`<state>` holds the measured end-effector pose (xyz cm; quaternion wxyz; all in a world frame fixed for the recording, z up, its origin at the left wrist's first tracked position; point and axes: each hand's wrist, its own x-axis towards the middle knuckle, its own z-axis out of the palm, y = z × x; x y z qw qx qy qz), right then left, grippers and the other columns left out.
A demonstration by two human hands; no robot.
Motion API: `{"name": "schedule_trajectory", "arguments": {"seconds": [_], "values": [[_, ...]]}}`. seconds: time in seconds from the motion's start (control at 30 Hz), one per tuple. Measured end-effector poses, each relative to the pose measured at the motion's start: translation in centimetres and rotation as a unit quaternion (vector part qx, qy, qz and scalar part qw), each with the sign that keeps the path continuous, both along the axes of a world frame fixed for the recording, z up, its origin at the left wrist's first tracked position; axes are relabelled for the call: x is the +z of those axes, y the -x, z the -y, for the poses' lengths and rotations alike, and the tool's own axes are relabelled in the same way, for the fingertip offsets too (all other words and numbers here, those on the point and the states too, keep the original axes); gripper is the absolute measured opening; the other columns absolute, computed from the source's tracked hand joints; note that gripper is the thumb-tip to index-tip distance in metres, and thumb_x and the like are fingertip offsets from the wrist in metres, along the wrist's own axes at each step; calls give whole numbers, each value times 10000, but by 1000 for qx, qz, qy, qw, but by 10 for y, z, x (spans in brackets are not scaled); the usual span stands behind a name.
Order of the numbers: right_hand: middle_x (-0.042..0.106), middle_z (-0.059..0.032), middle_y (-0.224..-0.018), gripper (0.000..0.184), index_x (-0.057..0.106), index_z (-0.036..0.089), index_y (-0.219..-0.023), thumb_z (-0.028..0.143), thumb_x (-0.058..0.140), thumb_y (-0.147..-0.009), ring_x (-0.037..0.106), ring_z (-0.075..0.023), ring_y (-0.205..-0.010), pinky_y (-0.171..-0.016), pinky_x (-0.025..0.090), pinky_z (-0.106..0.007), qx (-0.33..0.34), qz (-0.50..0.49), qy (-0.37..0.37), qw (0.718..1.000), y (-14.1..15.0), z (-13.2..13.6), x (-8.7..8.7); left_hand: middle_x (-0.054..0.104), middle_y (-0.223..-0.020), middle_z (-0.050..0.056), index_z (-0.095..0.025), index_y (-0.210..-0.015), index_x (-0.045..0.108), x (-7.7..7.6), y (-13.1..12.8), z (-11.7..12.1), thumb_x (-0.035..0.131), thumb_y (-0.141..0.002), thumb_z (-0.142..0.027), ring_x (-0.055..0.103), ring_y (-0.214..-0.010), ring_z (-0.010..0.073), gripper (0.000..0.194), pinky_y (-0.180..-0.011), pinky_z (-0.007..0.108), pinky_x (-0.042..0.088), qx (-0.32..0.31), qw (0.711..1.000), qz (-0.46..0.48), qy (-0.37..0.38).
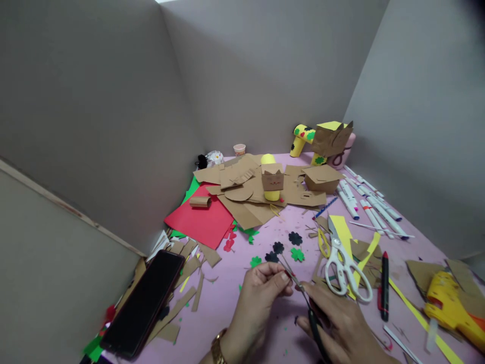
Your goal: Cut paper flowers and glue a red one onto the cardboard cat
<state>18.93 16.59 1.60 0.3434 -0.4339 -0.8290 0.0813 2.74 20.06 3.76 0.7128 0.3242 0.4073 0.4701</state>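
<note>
My left hand (265,288) pinches a tiny red piece, likely paper, mostly hidden by the fingertips. My right hand (337,318) grips small scissors (306,298) with black handles, their thin blades reaching up beside the left fingertips. The blades look slightly parted at the red piece. Just beyond the hands lie black paper clovers (295,238) and green paper clovers (297,254). A pair of white-handled scissors (343,268) rests to the right, on yellow paper strips. Further left are red paper cutouts (229,238).
A phone (144,303) lies at left among cardboard scraps. Red paper (200,217), cardboard sheets (242,212) and a cat-faced cardboard box (273,180) are behind. At right are several markers (379,207), a black-and-red crayon-like stick (385,285) and a yellow glue gun (450,306). Grey panels enclose the table.
</note>
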Motion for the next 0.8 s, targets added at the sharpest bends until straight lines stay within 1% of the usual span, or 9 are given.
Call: {"name": "schedule_trajectory", "arguments": {"seconds": [0.1,0.23,0.3,0.43,0.57,0.7,0.8], "values": [[696,-119,-688,334,554,81,-1053,344,397,-920,691,-210,-575,-518,567,-259,7,-10,12,1000,-1,0,-4,608,-571,-4,-108,-661,655,2,4,-5,734,-683,-218,527,-535,78,137,-550,176,396,-17,1000,-11,-3],[721,-121,-772,308,537,109,-1093,336,452,-902,703,-202,-631,-572,567,-236,11,-39,34,999,0,0,-10,621,-599,-3,-114,-697,668,3,6,-7,759,-667,-232,534,-547,72,152,-560,172,396,-11,1000,3,7],[720,-102,-814,316,528,130,-1119,337,483,-884,703,-196,-673,-607,566,-231,9,-59,66,996,-1,1,-10,630,-609,5,-114,-699,668,3,5,-6,763,-661,-228,538,-547,74,154,-563,176,400,-13,1000,11,20],[680,-49,-808,314,538,179,-1128,324,521,-850,677,-197,-732,-651,558,-254,-7,-75,154,985,-4,1,-4,636,-622,13,-113,-691,664,3,4,-3,738,-680,-209,543,-560,81,122,-582,187,412,-5,999,26,40],[662,-57,-822,345,558,195,-1134,337,549,-820,656,-225,-774,-671,550,-305,-18,-30,181,983,-5,-1,1,630,-610,11,-118,-674,658,4,4,-4,719,-685,-206,536,-557,87,107,-580,192,408,1,999,16,36],[670,-89,-897,370,563,186,-1154,305,558,-804,653,-241,-794,-684,549,-351,-19,31,189,981,-5,-4,3,607,-560,5,-121,-619,645,6,4,-5,692,-678,-186,513,-535,92,99,-560,194,389,0,999,-29,18],[666,-105,-912,377,556,171,-1169,285,536,-811,658,-255,-819,-688,552,-369,-13,57,187,981,-6,-4,5,597,-553,2,-116,-630,664,5,4,-5,664,-678,-162,495,-533,94,66,-555,196,379,-3,998,-64,-10]]}}
